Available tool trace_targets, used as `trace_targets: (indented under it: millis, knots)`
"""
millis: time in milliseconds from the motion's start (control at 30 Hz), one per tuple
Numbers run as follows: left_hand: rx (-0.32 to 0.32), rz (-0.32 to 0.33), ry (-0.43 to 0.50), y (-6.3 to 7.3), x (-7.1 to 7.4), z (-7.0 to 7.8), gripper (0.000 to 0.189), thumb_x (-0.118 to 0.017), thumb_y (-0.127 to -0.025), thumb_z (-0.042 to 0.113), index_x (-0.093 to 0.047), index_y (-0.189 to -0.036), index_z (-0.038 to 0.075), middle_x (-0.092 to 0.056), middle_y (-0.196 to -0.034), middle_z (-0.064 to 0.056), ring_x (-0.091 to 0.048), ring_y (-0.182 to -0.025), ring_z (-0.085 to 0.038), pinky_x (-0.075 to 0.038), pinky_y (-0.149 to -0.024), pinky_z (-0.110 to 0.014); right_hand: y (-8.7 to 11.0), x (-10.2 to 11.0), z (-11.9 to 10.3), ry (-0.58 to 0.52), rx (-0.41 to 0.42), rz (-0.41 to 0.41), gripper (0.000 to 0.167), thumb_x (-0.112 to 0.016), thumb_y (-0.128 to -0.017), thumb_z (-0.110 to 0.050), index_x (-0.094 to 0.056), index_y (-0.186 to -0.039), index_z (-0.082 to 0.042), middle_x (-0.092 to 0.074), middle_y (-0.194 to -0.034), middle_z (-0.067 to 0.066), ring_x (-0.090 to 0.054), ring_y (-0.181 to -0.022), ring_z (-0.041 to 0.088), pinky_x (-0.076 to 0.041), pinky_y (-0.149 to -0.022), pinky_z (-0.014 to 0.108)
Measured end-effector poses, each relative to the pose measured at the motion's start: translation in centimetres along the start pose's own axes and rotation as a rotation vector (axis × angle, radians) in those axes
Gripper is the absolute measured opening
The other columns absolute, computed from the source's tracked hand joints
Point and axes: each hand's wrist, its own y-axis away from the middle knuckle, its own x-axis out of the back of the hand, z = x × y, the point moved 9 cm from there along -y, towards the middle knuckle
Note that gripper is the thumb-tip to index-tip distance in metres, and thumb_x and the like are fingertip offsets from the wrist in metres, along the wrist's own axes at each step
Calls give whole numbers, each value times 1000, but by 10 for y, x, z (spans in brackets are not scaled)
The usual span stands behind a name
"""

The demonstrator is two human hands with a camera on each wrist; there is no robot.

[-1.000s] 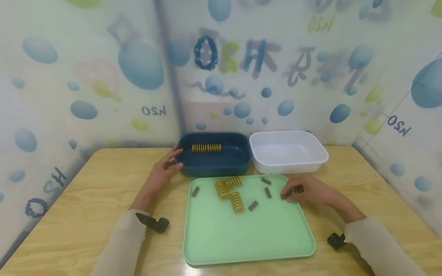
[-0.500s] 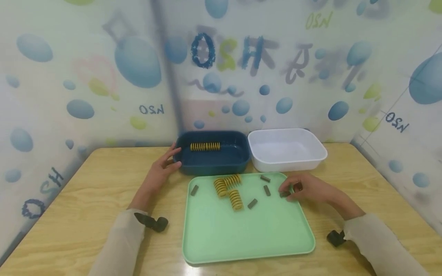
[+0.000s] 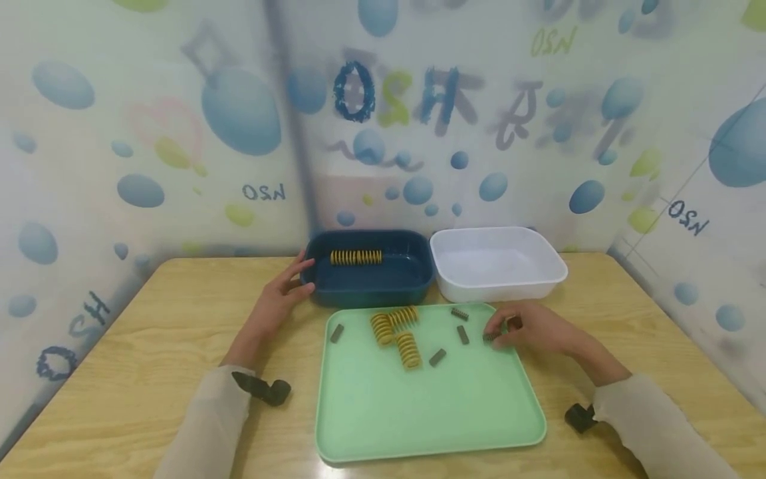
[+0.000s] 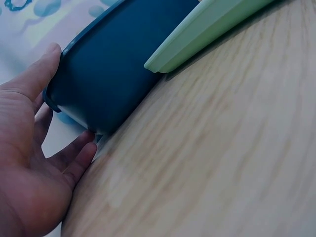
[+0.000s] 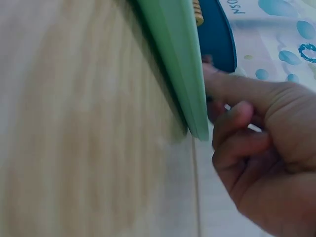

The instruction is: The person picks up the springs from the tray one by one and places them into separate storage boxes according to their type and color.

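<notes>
My left hand [image 3: 281,296] rests its spread thumb and fingers against the left end of a dark blue bin [image 3: 371,297]; the left wrist view shows its fingertips [image 4: 88,148] low at the bin's side. Two yellow coil springs [image 3: 356,257] lie end to end inside. At the upper right of a green tray [image 3: 431,416], my right hand [image 3: 532,326] pinches a small dark spring [image 3: 489,337], mostly covered by the fingers. Three yellow springs [image 3: 409,350] and several small dark springs [image 3: 437,357] lie on the tray. In the right wrist view the tray edge hides the fingertips.
A white bin [image 3: 499,293] stands right of the blue one, behind the tray. Both bins sit near the back edge of the wooden table [image 3: 197,299]. A wall sheet [image 3: 383,153] printed with blue drops rises behind them.
The right fingers have shifted slightly on the small dark spring, with more of its coils showing now. The left hand stays on the blue bin. The head view wobbles slightly.
</notes>
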Motion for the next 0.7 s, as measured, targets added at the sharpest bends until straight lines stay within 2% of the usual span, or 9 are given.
trace_targets:
  millis: [33, 167, 267, 467, 633, 700]
  knots:
    - [4, -2, -3, 0, 0, 0, 53, -59, -96, 15, -40, -145, 7, -14, -159, 3, -40, -129, -40, -39, -90, -16, -1, 2, -1, 5, 8, 10, 14, -77, -81, -22, -73, -95, -20, -67, -87, -8, -54, -74, 13, -46, -65, 24]
    - [-2, 2, -11, -5, 3, -16, 53, -59, -96, 19, -41, -146, 13, -14, -158, 10, -39, -130, -36, -38, -91, -16, -5, 13, -10, 16, 69, 56, 14, -78, -81, -21, -73, -94, -20, -68, -88, -8, -54, -70, 11, -46, -61, 23]
    - [-14, 6, 3, -6, 3, -18, 54, -60, -96, 19, -41, -146, 14, -15, -158, 10, -38, -130, -35, -39, -91, -17, -7, 23, -16, 10, 85, 92, 16, -78, -80, -20, -73, -96, -20, -69, -90, -7, -56, -72, 11, -46, -61, 22]
    - [-12, 17, -3, -8, 4, -18, 54, -61, -96, 21, -42, -146, 16, -16, -157, 13, -37, -131, -34, -39, -94, -20, -14, 44, -19, -64, 22, 149, 15, -77, -82, -18, -73, -96, -18, -70, -92, -3, -58, -76, 18, -49, -64, 25]
    - [-11, 15, -24, -7, 3, -19, 55, -60, -96, 25, -42, -146, 14, -17, -157, 13, -39, -131, -34, -38, -95, -20, -22, 53, -19, -112, -9, 152, 14, -75, -83, -17, -73, -97, -15, -70, -93, 0, -63, -82, 20, -52, -71, 28]
    - [-8, 15, -26, -6, 3, -20, 54, -60, -96, 25, -42, -146, 15, -17, -157, 13, -40, -130, -33, -39, -93, -18, -26, 56, -19, -100, -8, 150, 15, -76, -83, -18, -74, -98, -15, -71, -93, 0, -63, -83, 20, -52, -71, 27]
